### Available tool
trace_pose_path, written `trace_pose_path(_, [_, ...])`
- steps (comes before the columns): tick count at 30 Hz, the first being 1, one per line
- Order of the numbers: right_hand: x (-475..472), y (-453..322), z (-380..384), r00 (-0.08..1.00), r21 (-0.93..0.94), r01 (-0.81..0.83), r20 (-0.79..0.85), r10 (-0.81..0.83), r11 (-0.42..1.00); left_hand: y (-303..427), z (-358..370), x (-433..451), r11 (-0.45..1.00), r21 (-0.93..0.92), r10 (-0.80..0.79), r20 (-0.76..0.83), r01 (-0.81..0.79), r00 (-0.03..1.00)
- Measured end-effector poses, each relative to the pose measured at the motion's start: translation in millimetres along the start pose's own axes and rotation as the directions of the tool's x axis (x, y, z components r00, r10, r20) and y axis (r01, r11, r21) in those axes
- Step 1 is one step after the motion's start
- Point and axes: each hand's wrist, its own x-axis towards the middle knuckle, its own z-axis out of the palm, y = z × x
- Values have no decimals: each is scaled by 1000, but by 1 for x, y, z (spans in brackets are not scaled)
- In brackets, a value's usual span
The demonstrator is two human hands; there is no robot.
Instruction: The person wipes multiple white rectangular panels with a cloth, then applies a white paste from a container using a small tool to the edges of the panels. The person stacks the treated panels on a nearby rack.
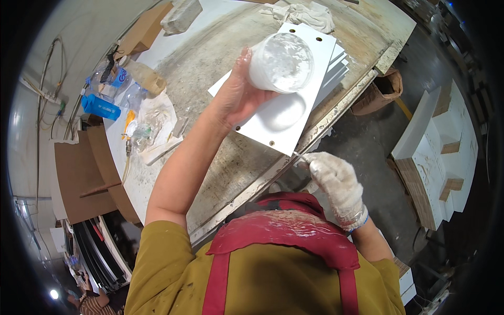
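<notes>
My bare left hand (240, 94) is closed around a translucent plastic tub (283, 63) smeared with white matter inside, held above a white panel (287, 134). That panel, with small round holes near its ends, lies on several more white boards (334, 73). A white glove with a blue edge covers my right hand (334, 185), which grips a thin metal tool (300, 155) at the panel's near corner. The tool's full shape is hidden by the fingers. Whether its tip touches the panel I cannot tell.
A stained workbench (220, 169) bears a crumpled white cloth (303, 15), plastic bottles (147, 76), a blue bottle (100, 107) and a cardboard box (145, 27). Stacked white boards (429, 157) stand at right, beyond an open brown bag (378, 92). Another person (94, 301) is at lower left.
</notes>
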Motion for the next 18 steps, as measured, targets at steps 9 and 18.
trace_pose_path(9, [0,56,35,965,-59,260,-20,-261,964,-2,-6,2,1000,2,-8,27,7,1000])
trace_pose_path(18, [12,75,46,880,-309,400,-132,-456,863,-2,-5,2,999,-43,-1,21,2,1000])
